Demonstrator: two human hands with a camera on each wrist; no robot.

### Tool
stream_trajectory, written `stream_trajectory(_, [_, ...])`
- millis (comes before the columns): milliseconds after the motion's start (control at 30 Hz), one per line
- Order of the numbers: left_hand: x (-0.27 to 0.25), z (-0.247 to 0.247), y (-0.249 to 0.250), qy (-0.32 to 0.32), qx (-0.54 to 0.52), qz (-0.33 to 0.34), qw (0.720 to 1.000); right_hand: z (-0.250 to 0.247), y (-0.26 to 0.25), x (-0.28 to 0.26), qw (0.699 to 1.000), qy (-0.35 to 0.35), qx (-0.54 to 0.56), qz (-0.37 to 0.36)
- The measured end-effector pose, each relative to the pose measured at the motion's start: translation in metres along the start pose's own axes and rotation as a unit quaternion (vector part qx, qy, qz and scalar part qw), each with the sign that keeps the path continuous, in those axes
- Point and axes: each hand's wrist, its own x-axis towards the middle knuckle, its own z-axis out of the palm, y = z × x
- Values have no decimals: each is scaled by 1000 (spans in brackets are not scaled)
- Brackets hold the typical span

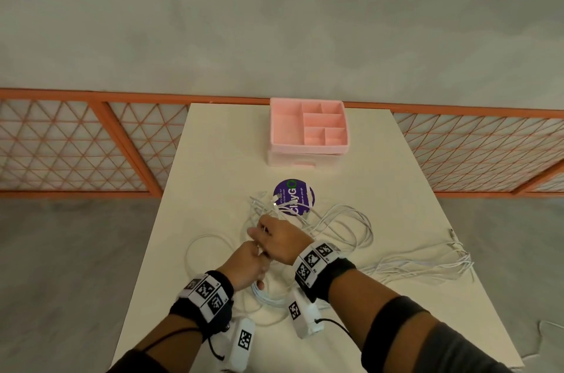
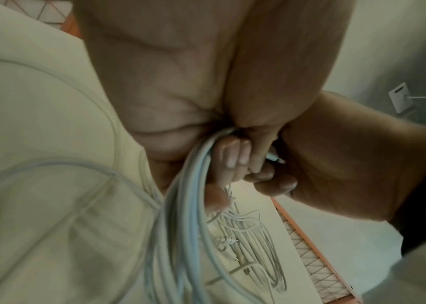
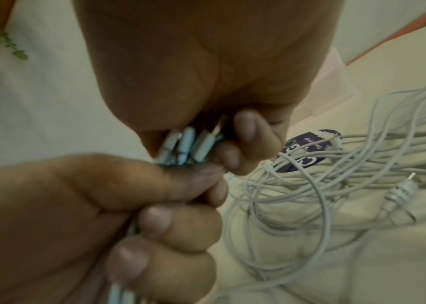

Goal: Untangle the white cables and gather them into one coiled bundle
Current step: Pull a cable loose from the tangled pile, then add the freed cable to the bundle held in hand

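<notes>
White cables, light, limp and snag-prone, sprawl across the table, best taken near the plugs, where left hand and right hand both clutch gathered strands.

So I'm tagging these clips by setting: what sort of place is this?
Probably an indoor staged workspace rather than a home. A plain cream table stands against a bare grey wall with an orange lattice railing. It bears only a pink organiser, a purple sticker and white cables.
</notes>
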Motion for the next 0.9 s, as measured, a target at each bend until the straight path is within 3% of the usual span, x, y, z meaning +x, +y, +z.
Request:
stream_trajectory(100, [2, -7, -6, 45, -119, -43, 991, -9, 6, 8, 994, 46, 87, 38])
stream_trajectory(233, [8, -23, -5, 129, -252, -56, 957, -40, 21, 27, 985, 140, 59, 77])
stream_trajectory(400, [20, -26, 7, 189, -289, -15, 938, -54, 33, 63, 988, 96, 38, 115])
stream_trajectory(633, [32, -22, 17, 253, -281, 16, 926, -24, 32, 94, 991, 3, -32, 132])
stream_trajectory(900, [40, -21, 25, 274, -273, 47, 921, 9, 35, 105, 984, -18, -113, 139])
